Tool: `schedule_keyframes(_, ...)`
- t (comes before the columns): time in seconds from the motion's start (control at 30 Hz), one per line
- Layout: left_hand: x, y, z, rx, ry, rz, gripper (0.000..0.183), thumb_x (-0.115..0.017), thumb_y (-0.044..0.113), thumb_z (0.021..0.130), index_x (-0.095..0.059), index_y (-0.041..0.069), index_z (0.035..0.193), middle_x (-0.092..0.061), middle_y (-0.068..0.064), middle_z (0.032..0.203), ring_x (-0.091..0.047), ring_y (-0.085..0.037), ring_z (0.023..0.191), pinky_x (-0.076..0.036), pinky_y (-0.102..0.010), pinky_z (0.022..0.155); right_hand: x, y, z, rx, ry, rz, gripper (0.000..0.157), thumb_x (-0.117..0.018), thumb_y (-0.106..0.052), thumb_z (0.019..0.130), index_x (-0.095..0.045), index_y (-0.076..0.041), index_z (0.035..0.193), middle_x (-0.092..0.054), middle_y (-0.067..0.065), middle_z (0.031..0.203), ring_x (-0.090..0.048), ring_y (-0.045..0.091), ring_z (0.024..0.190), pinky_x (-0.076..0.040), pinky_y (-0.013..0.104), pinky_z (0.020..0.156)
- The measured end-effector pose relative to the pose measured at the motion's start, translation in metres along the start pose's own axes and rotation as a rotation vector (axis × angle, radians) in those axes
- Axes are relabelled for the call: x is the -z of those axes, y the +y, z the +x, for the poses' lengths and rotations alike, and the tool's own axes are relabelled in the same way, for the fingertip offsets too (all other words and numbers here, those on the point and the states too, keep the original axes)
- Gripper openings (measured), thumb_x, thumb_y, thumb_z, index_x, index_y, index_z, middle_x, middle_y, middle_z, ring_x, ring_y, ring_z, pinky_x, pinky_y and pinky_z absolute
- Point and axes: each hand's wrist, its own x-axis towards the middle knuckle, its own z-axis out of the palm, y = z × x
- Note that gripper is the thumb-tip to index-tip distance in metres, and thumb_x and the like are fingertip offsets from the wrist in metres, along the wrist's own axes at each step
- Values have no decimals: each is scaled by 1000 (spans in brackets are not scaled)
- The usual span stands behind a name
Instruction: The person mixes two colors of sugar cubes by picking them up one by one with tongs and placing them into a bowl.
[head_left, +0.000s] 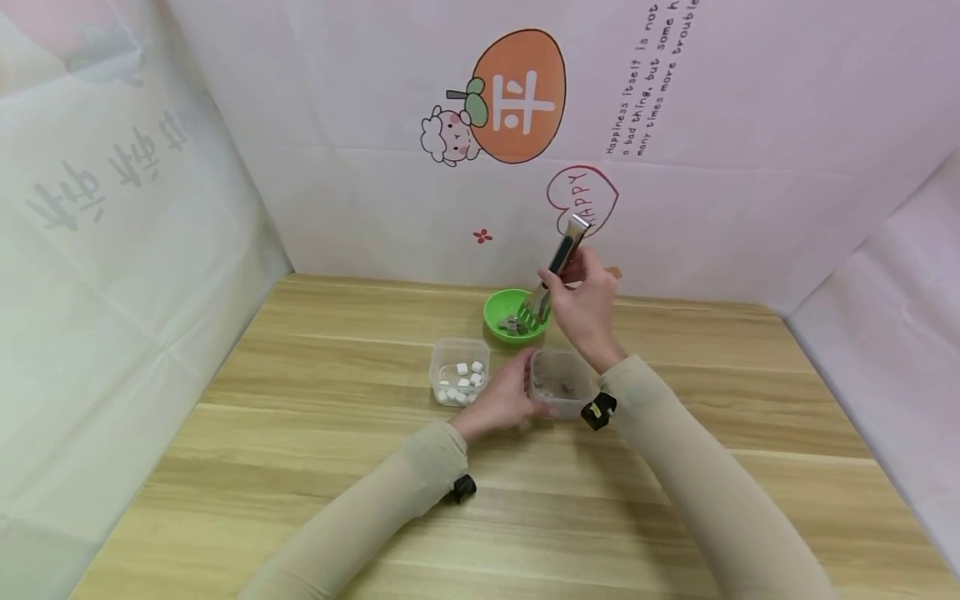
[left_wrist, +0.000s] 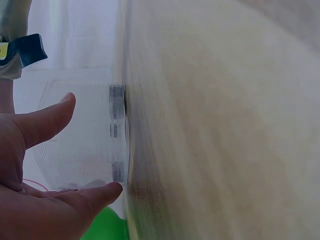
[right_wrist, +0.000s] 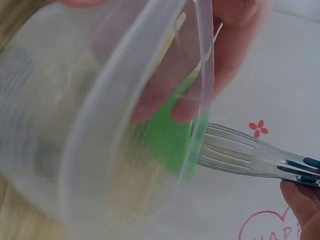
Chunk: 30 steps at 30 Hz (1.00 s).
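Note:
My right hand (head_left: 587, 304) holds a pair of metal tongs (head_left: 564, 252) with dark grip panels, seen from the side in the right wrist view (right_wrist: 260, 157). Their slotted ends reach down into a small green bowl (head_left: 491, 321), where several grey cube-like pieces (head_left: 512, 326) lie. With thumb and fingers on opposite sides, my left hand (head_left: 508, 396) grips a clear plastic container (head_left: 561, 408) in front of the bowl. A few dark pieces (head_left: 567, 388) sit inside it. Whether the tongs pinch a piece is hidden.
Left of the gripped container stands another clear container (head_left: 435, 367) holding several white cubes (head_left: 462, 383). Everything rests on a wood-grain table (head_left: 337, 433). A printed white cloth (head_left: 360, 200) hangs just behind the bowl, with more white cloth at both sides.

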Motion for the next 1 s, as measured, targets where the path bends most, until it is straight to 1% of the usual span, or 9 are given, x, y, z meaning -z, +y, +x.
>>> schedule_keyframes(0.13,0,1,1,1,-4,-12,103,-96,8,75,-37,2,159,-58,-15,145,-59,-27,130,-46,-36,114,14,-8,-2,35,7,47,25,-81,0,91,-64,5,108,-69,12,89,-66,19,75,-56,13,68)
schedule_keyframes(0.3,0,3,0,4,2,-3,105,-97,10,75,-36,2,160,-58,-15,147,-58,-28,132,-45,-38,115,40,-29,-10,66,15,85,29,-82,2,90,-65,5,113,-69,12,91,-65,17,77,-59,15,69)
schedule_keyframes(0.47,0,4,0,15,-2,-15,105,-96,11,75,-35,6,161,-56,-15,151,-56,-29,136,-42,-40,118,64,-41,-24,69,29,84,31,-82,10,86,-66,7,112,-70,15,91,-66,13,77,-60,16,70)
schedule_keyframes(0.57,0,4,0,20,-6,-21,103,-95,10,76,-37,8,160,-55,-14,152,-54,-30,138,-41,-42,119,74,-42,-33,69,6,73,36,-83,11,84,-67,6,116,-71,14,90,-66,10,76,-60,17,72)
schedule_keyframes(0.7,0,3,1,20,-5,7,101,-95,10,77,-37,7,160,-56,-13,150,-54,-30,138,-40,-44,120,81,-38,-46,78,-59,57,37,-85,9,83,-67,3,115,-72,9,88,-67,8,77,-61,17,71)
schedule_keyframes(0.8,0,3,1,27,-6,22,103,-95,8,76,-36,5,161,-57,-12,150,-54,-29,137,-40,-44,119,81,-33,-55,90,-104,58,31,-85,11,82,-66,4,106,-72,10,86,-68,10,76,-61,18,71)
schedule_keyframes(0.9,0,3,1,28,-4,25,104,-95,8,75,-35,4,161,-57,-12,149,-55,-29,137,-41,-43,119,77,-31,-62,97,-131,80,30,-83,17,80,-64,6,101,-71,13,83,-68,14,74,-61,19,70)
schedule_keyframes(1.0,0,3,0,24,-4,31,103,-95,8,76,-36,4,160,-58,-11,149,-55,-27,136,-42,-42,118,74,-37,-65,103,-149,103,29,-81,21,79,-62,9,98,-70,17,81,-68,21,71,-62,20,68)
